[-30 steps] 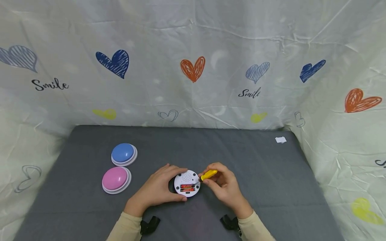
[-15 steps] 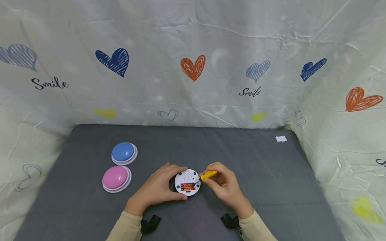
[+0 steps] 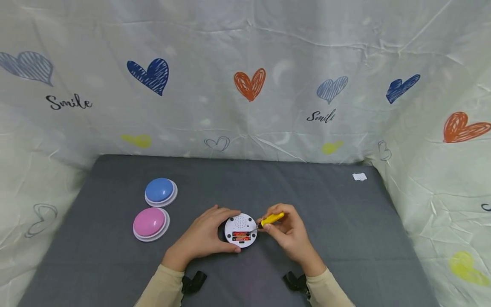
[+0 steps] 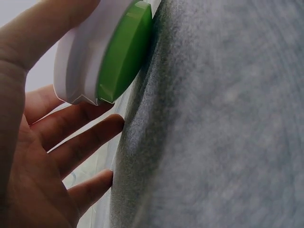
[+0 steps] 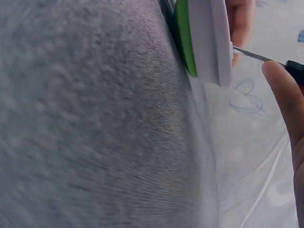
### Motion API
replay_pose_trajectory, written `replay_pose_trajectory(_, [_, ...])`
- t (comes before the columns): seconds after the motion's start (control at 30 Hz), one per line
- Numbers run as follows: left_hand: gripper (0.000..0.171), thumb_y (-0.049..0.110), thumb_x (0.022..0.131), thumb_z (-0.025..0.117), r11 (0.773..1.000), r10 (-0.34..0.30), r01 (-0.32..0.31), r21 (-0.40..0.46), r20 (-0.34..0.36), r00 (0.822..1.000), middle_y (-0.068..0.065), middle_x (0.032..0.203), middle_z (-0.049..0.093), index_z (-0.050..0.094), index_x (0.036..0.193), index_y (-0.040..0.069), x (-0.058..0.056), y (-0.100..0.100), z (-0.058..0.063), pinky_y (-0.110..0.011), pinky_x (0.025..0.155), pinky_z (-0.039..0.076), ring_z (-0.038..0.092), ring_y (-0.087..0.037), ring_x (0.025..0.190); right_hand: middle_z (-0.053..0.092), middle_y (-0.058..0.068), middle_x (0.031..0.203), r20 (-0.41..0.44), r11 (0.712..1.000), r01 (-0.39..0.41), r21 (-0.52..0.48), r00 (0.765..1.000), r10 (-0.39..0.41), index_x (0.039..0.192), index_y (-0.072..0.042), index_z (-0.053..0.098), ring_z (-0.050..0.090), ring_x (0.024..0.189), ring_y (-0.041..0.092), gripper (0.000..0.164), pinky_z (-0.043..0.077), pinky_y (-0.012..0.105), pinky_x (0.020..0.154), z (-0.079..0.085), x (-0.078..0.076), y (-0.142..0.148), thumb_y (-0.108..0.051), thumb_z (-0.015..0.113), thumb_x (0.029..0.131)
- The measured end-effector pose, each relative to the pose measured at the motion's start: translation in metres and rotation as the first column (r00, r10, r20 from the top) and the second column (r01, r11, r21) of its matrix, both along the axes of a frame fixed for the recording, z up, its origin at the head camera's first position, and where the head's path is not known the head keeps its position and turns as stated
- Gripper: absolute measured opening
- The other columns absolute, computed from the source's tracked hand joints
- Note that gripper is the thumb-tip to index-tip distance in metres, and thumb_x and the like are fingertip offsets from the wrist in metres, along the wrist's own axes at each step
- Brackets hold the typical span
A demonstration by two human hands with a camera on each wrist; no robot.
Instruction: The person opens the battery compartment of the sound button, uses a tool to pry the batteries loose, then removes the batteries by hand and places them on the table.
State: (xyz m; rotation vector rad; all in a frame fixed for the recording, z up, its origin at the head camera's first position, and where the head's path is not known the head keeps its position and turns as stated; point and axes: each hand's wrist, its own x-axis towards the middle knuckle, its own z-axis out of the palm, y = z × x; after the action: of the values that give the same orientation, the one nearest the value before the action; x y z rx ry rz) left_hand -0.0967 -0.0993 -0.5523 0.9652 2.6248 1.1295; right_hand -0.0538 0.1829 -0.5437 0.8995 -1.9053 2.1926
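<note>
A round white button (image 3: 241, 222) lies face down on the grey cloth, its green dome (image 4: 126, 52) against the cloth in the left wrist view. On its upturned back, a battery compartment holds red-and-black batteries (image 3: 241, 236). My left hand (image 3: 207, 233) grips the button's rim from the left, thumb at the near side and fingers at the far side. My right hand (image 3: 289, 234) pinches a screwdriver with a yellow handle (image 3: 273, 218). Its thin metal shaft (image 5: 251, 54) reaches the button's back beside the batteries.
Left of the hands stand a blue button (image 3: 159, 190) and a pink button (image 3: 148, 222), both dome up on white bases. A small white scrap (image 3: 359, 176) lies at the far right of the table. Behind hangs a heart-printed curtain (image 3: 184, 106).
The screwdriver handle has shifted slightly right and up relative to the button, with my right hand. My left hand keeps its grip on the rim. The head view has shifted a little.
</note>
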Motion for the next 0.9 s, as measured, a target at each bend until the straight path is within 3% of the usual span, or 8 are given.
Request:
replay_pose_trajectory(0.13, [0.094, 0.055, 0.068, 0.104, 1.000, 0.008, -0.008, -0.002, -0.002, 1.000, 0.006, 0.139, 0.070, 0.069, 0.147, 0.017, 0.000, -0.001, -0.002, -0.056, 0.131, 0.029, 0.063, -0.020, 0.133, 0.049, 0.034, 0.115, 0.068, 0.998, -0.008, -0.066, 0.998, 0.013, 0.126, 0.013, 0.034, 0.074, 0.111, 0.043, 0.037, 0.066, 0.056, 0.084, -0.005, 0.000, 0.001, 0.022, 0.059, 0.101])
replay_pose_trajectory(0.37, [0.095, 0.055, 0.068, 0.104, 1.000, 0.011, -0.011, -0.021, -0.002, 1.000, 0.004, 0.141, 0.070, 0.069, 0.148, 0.017, 0.000, 0.000, 0.001, -0.054, 0.132, 0.028, 0.063, -0.022, 0.135, 0.052, 0.025, 0.117, 0.165, 0.979, 0.008, -0.202, 0.986, 0.026, 0.126, 0.013, 0.027, 0.074, 0.111, 0.037, 0.040, 0.066, 0.056, 0.084, -0.014, -0.006, 0.004, 0.022, 0.057, 0.101])
replay_pose_trajectory(0.63, [0.095, 0.055, 0.068, 0.104, 1.000, 0.011, -0.012, -0.017, -0.018, 1.000, 0.002, 0.138, 0.071, 0.069, 0.147, 0.015, -0.002, -0.001, 0.001, -0.053, 0.131, 0.030, 0.063, -0.024, 0.134, 0.055, 0.018, 0.120, 0.294, 0.948, 0.064, -0.312, 0.955, 0.032, 0.133, -0.009, 0.038, 0.075, 0.112, 0.036, 0.044, 0.065, 0.057, 0.086, -0.021, -0.009, 0.007, 0.020, 0.056, 0.104])
replay_pose_trajectory(0.9, [0.095, 0.056, 0.069, 0.103, 0.999, 0.019, -0.019, -0.028, 0.011, 1.000, 0.003, 0.137, 0.071, 0.069, 0.148, 0.016, -0.001, -0.003, 0.001, -0.053, 0.131, 0.031, 0.062, -0.025, 0.136, 0.053, 0.017, 0.120, 0.393, 0.931, 0.125, -0.344, 0.919, 0.022, 0.132, -0.015, 0.037, 0.074, 0.114, 0.036, 0.044, 0.062, 0.061, 0.091, -0.023, -0.009, 0.008, 0.015, 0.056, 0.106])
